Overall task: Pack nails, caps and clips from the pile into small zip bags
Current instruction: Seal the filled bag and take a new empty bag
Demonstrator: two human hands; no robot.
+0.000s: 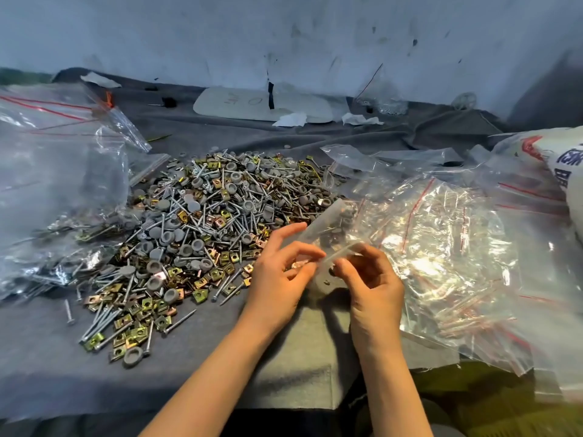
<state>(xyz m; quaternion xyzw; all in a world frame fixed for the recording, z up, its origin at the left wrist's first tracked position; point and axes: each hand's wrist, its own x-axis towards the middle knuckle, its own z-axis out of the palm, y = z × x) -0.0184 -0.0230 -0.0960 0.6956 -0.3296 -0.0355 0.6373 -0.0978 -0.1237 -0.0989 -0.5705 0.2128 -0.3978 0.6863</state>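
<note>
A wide pile [202, 222] of silver nails, grey round caps and brass-coloured square clips spreads over the grey cloth [47, 357] in the middle. Just right of the pile's near edge I hold a small clear zip bag [328, 230] tilted up, with a few pieces inside. My left hand [279, 275] pinches the bag's near edge with thumb and fingers. My right hand [370, 283] pinches the same edge from the right, fingers curled.
A heap of empty zip bags with red seal lines [448, 263] lies at the right. Larger clear bags [53, 184], some holding packed hardware, lie at the left. A white printed sack [564, 165] sits far right. Paper scraps and a pale board [262, 105] lie by the wall.
</note>
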